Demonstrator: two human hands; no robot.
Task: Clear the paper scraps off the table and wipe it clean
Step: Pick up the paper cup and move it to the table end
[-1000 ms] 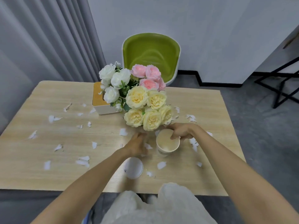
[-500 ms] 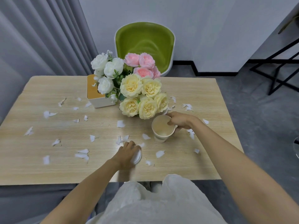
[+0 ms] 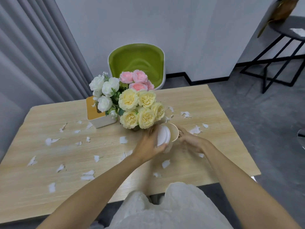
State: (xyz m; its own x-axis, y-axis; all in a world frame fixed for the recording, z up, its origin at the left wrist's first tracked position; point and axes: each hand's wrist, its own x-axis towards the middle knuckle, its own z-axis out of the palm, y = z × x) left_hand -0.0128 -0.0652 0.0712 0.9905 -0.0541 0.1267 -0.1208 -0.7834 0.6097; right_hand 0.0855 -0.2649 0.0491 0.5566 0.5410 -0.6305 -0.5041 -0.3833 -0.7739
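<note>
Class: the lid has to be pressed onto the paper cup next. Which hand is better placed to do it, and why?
Left. The left hand already holds the white lid tilted at the paper cup rim; the right hand is steadying the cup's side.

Light wood-grain table (image 3: 206, 103), rectangular, near edge at the bottom of the view. White torn paper scraps (image 3: 87, 176) scattered over most of the top: denser on the left half and centre, a few more at the right near the far edge (image 3: 185, 114). White tissue box with a tan wooden lid (image 3: 99, 116) sits toward the far left-centre. Bouquet of white, pink and pale yellow flowers (image 3: 138, 108) stands just beside the box on its right, its base hidden by the blooms. Beige paper cup (image 3: 172, 134) stands on the top just in front of the yellow blooms, scraps lying on either side of it.
</note>
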